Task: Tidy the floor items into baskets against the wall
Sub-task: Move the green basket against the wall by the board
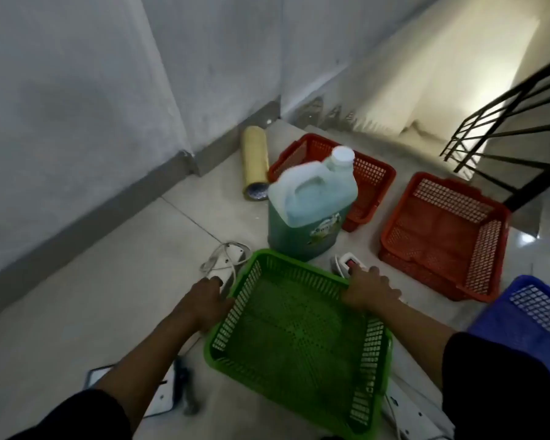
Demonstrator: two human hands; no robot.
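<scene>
Both hands on the empty green basket (299, 331), low in the middle of the floor

The left hand (208, 300) grips its 9 o'clock rim and the right hand (367, 289) its 1 o'clock corner — light, springy mesh plastic, probably best carried by the thicker rim; the detergent jug (308, 204) at 12 o'clock looks heavy and smooth — take its moulded handle; the tape roll (254, 163) lies by the wall at 11 o'clock
</scene>
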